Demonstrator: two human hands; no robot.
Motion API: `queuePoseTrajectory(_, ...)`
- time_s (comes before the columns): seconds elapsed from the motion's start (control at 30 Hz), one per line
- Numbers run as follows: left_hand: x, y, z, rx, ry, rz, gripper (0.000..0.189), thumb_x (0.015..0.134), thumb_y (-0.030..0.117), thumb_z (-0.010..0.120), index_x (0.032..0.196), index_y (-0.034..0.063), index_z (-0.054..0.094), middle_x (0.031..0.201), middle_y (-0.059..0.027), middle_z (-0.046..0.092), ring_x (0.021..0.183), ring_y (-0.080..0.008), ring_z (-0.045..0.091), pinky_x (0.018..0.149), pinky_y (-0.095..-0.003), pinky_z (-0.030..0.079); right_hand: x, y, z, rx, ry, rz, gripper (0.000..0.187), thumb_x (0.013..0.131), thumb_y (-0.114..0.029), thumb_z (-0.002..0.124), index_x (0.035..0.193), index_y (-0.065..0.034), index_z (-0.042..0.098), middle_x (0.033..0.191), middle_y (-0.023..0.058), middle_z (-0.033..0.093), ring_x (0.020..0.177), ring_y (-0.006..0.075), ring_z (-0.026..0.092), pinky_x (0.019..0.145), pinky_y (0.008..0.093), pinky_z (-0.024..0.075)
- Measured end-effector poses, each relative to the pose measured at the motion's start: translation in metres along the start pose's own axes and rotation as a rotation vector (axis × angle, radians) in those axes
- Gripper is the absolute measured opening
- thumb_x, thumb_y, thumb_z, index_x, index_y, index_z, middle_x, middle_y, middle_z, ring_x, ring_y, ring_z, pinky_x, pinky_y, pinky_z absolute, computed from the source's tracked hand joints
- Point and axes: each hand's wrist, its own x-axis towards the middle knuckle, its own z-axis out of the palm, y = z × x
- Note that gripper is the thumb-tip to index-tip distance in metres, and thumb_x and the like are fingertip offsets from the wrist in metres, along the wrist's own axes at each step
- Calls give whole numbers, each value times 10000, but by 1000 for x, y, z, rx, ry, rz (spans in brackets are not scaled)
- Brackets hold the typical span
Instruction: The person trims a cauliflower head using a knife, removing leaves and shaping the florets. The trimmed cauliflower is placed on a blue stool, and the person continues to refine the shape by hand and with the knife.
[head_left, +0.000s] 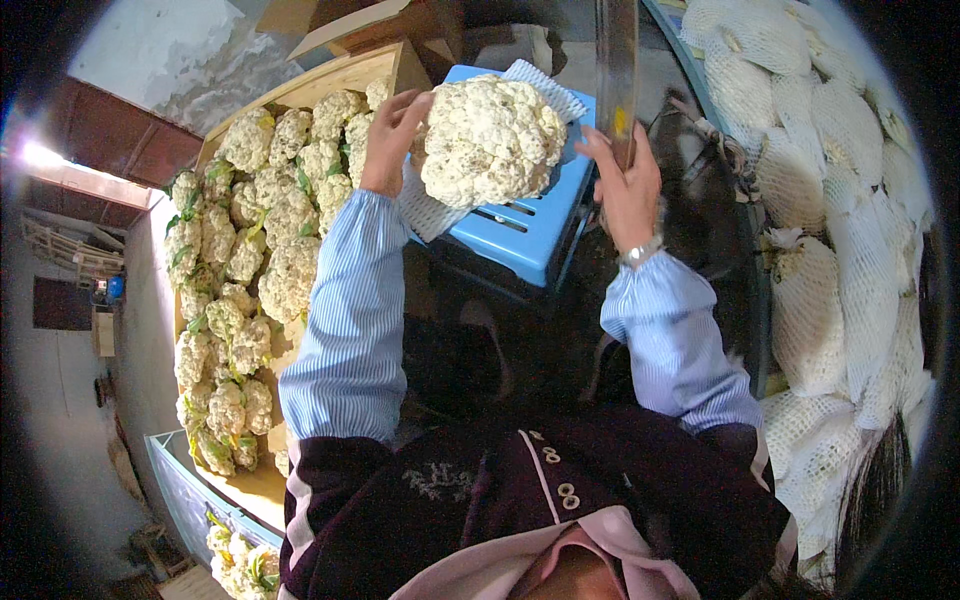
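A large cauliflower head (491, 142) with brownish spots sits on a white foam net sleeve (435, 202), on top of a blue plastic stool (525, 240). My left hand (394, 139) touches the cauliflower's left side, its thumb and fingers curved near the edge. To the right of the stool is my right hand (624, 184), raised with fingers spread and apart from the cauliflower. The foam net shows on both sides of the head; its middle is hidden beneath it.
At left stands a wooden crate (300, 94) piled with cauliflowers (285, 210). Cauliflowers in white foam nets (806, 315) fill a blue-edged container along the right. A long transparent, upright strip (616, 67) passes by my right hand. More cauliflowers (247, 566) lie at the lower left.
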Motion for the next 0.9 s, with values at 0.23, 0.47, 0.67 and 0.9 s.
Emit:
queuePoseTrajectory(0.23,-86,-9,-6,160,168,51,557,944,272,718,1321,-90,526,1091,-138,669,925,-148,621,827,-282,502,61,30,19,-202,-5,-225,541,954,-299,687,1380,-6,527,933,33,712,572,81,538,493,256,432)
queuePoseTrajectory(0.47,-90,-9,-7,78,-154,111,860,842,310,832,1460,-88,387,1314,-217,599,1159,-250,630,975,-359,518,49,21,24,-23,-117,25,482,952,-290,686,1326,-17,552,903,27,651,606,104,554,491,279,481)
queuePoseTrajectory(0.67,-76,-2,-19,57,-285,43,981,752,257,898,1497,-79,355,1323,-207,600,1145,-251,637,976,-370,528,11,-6,5,-42,-110,90,490,945,-279,687,1334,-22,538,896,33,639,617,94,556,470,264,466)
queuePoseTrajectory(0.9,-68,6,-21,-204,-251,-75,958,817,350,838,1505,-95,341,1301,-218,604,1122,-241,632,954,-361,520,-21,-22,6,-7,-129,44,480,955,-284,691,1327,-21,540,859,35,652,534,70,524,447,238,426)
